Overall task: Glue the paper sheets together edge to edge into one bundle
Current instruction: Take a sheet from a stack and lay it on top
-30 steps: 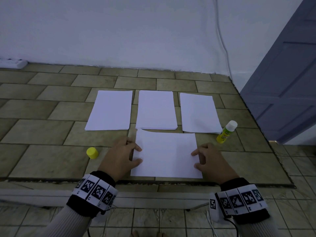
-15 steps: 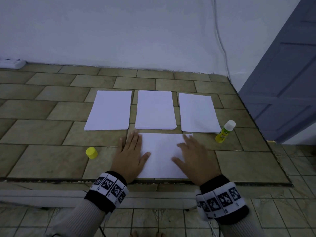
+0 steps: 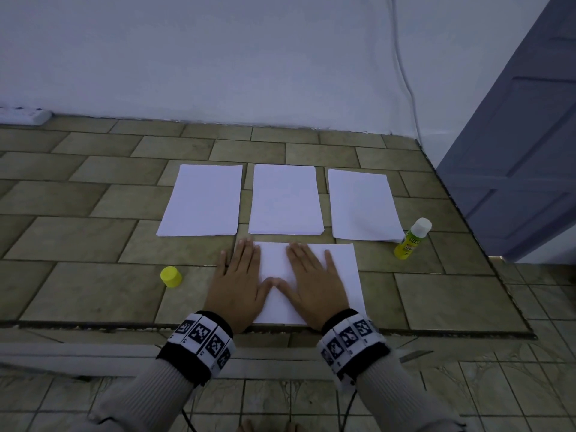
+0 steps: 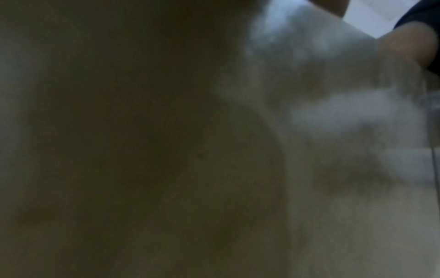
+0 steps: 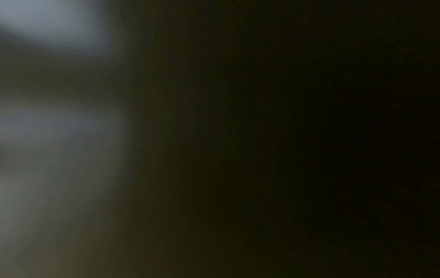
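A white sheet [image 3: 344,272] lies flat near the front edge of the tiled ledge. My left hand [image 3: 240,282] presses flat on its left edge, fingers straight, partly on the tiles. My right hand [image 3: 311,282] presses flat on the sheet's middle; the two thumbs touch. Behind the sheet lie three white paper stacks: left [image 3: 202,201], middle [image 3: 285,199], right [image 3: 363,205]. An uncapped yellow-green glue bottle [image 3: 411,240] stands at the right. Its yellow cap [image 3: 170,276] sits on the tiles left of my hands. Both wrist views are dark and blurred.
The ledge's front edge [image 3: 124,324] drops to a lower tiled floor. A white wall rises behind, with a cable [image 3: 405,79] running down it. A blue door [image 3: 517,135] stands at the right. A white power strip [image 3: 26,115] lies at the far left.
Both hands went from holding the sheet's left and right edges to lying flat on it, and they have moved inward until the thumbs meet. The sheet now lies flat.
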The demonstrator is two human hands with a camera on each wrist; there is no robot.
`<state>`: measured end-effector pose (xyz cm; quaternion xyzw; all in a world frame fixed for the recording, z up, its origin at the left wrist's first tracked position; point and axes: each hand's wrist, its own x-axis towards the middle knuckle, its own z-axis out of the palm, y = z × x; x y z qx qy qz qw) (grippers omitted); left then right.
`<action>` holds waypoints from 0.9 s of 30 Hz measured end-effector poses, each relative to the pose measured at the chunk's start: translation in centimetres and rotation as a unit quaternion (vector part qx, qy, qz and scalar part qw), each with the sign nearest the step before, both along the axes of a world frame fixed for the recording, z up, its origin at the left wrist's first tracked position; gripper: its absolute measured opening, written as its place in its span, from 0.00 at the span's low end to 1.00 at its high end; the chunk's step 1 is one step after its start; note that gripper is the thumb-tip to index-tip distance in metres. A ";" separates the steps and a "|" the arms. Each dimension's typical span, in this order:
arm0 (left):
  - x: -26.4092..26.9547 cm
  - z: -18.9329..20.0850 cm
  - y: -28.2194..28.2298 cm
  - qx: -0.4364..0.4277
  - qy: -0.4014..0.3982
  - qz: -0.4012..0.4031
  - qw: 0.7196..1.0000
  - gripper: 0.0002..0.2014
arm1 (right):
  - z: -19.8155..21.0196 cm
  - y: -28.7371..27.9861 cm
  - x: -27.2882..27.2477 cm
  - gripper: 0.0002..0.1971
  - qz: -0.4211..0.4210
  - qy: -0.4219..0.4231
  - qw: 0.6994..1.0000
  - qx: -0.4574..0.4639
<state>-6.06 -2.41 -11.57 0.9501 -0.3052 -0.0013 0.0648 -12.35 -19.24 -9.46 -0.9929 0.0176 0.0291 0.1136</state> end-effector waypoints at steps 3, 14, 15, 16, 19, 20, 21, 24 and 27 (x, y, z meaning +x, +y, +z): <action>0.0 0.1 -0.1 -0.002 0.003 0.008 1.000 0.41 | 0.1 -3.7 -1.6 0.55 -0.067 0.012 0.998 -0.015; 0.0 -0.2 -0.2 -0.003 -0.008 0.007 1.000 0.40 | 2.2 -2.6 -2.3 0.53 -0.115 0.022 0.992 -0.037; 0.0 -0.2 -0.2 -0.005 -0.009 0.006 1.000 0.39 | 2.2 -1.1 -1.9 0.51 -0.078 0.021 0.996 -0.029; 0.0 -0.2 -0.2 -0.006 -0.010 0.003 1.000 0.39 | 2.0 0.3 -1.4 0.50 -0.041 0.025 0.999 -0.015; 0.1 -0.1 -0.1 0.006 -0.017 -0.010 1.000 0.39 | 1.1 2.9 0.1 0.51 0.043 0.010 0.999 0.017; 0.1 -0.2 0.0 0.007 -0.018 -0.012 1.000 0.38 | 0.7 3.0 0.4 0.52 0.053 -0.001 0.998 0.017; 0.2 -0.2 0.0 0.006 -0.016 -0.013 1.000 0.36 | 0.4 2.7 0.6 0.53 0.054 -0.007 0.998 0.014; 0.2 -0.3 -0.1 0.005 -0.017 -0.006 1.000 0.37 | -0.2 0.6 0.0 0.52 0.038 -0.012 0.999 -0.010; 0.1 -0.1 -0.1 0.000 -0.009 0.003 1.000 0.41 | -0.2 -3.0 -1.2 0.46 -0.003 0.001 1.000 -0.031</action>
